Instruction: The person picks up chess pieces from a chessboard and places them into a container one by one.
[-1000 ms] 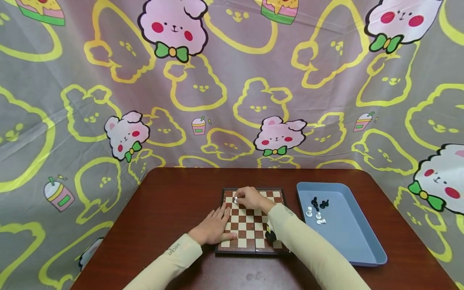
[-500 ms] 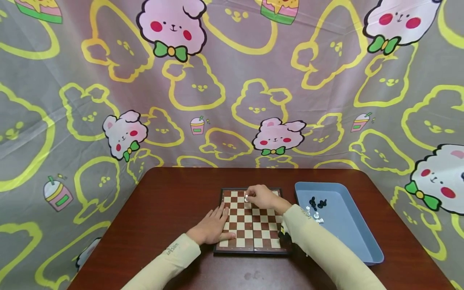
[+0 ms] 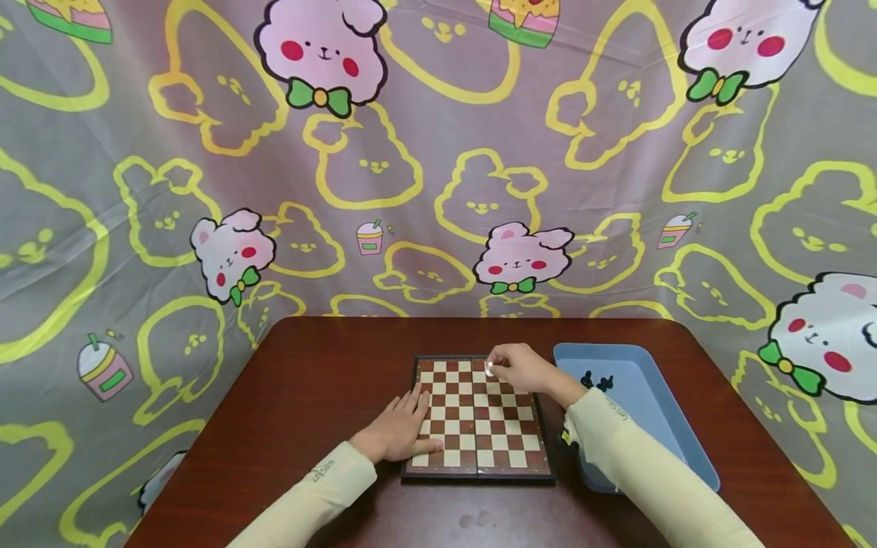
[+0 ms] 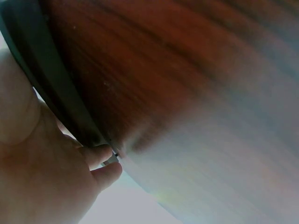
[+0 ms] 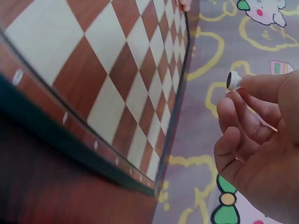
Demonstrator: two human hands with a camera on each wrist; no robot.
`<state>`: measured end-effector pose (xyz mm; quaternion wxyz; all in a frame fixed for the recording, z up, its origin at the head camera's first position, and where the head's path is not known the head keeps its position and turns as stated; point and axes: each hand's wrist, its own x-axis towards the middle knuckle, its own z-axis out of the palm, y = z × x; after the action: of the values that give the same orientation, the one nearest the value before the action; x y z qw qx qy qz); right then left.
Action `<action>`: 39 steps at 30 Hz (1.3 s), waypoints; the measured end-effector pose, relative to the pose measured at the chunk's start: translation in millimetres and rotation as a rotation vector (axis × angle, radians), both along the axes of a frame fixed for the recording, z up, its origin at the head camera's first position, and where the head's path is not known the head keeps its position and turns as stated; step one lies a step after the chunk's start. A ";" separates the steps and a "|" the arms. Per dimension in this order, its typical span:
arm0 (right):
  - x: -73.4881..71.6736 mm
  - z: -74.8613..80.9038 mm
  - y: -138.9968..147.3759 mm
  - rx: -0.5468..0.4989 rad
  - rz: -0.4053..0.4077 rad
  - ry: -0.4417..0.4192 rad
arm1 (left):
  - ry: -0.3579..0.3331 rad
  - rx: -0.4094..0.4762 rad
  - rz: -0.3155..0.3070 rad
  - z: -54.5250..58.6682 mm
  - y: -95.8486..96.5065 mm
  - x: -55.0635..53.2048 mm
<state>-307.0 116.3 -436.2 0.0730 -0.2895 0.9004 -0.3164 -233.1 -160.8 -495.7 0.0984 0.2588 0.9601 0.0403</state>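
My right hand [image 3: 524,367] pinches a small white chess piece [image 5: 233,80] between thumb and fingertips. In the head view it is over the far edge of the checkered chessboard [image 3: 460,418], just right of the middle fold. The right wrist view shows the piece's round dark base facing away from the palm, apart from the board. My left hand [image 3: 392,431] rests along the board's left edge, fingers extended and thumb over the near left squares. In the left wrist view, that hand's fingertips [image 4: 108,175] lie by the board's dark edge [image 4: 60,79].
A blue tray [image 3: 644,380] stands right of the board on the brown table [image 3: 329,373]. Black chess pieces [image 3: 606,383] lie in its far left part; my right sleeve [image 3: 630,434] covers some of the tray. A patterned cloth [image 3: 411,266] hangs behind the table.
My right hand has carried the white chess piece rightward along the board's far side, past the fold. The forearm now hides the white pieces in the tray. My left hand stays put.
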 end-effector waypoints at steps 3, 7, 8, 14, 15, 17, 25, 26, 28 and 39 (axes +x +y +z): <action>2.0 3.9 9.4 -0.003 -0.008 0.022 | -0.008 0.000 0.000 1.1 -0.1 0.8; 3.4 5.4 22.8 0.007 -0.028 0.060 | -0.008 -0.008 -0.001 1.2 -0.7 0.5; 3.6 5.2 26.4 0.009 -0.030 0.066 | -0.011 -0.009 0.000 1.1 -0.9 0.5; 6.3 6.0 50.2 0.019 -0.043 0.090 | -0.016 -0.015 0.005 1.0 -1.4 1.3; 6.8 6.4 54.4 0.019 -0.049 0.090 | -0.015 -0.016 0.005 1.0 -1.4 1.3; 8.2 8.3 62.5 0.019 -0.068 0.079 | -0.017 -0.017 0.006 1.0 -1.4 0.9; 17.1 12.6 96.8 0.016 -0.088 0.011 | -0.012 -0.021 0.004 0.8 -1.5 -0.1; 17.9 12.8 101.4 0.018 -0.087 0.005 | -0.011 -0.020 0.004 0.9 -1.4 -0.1; 19.0 12.9 110.5 0.021 -0.083 -0.001 | -0.006 -0.020 0.004 1.2 -1.3 0.1; 30.6 12.2 157.9 0.043 -0.092 -0.040 | -0.015 -0.017 0.006 0.2 0.8 0.4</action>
<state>-276.4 274.2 -424.0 0.0827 -0.2396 0.9178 -0.3057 -232.7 -159.9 -495.5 0.1076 0.2548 0.9604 0.0343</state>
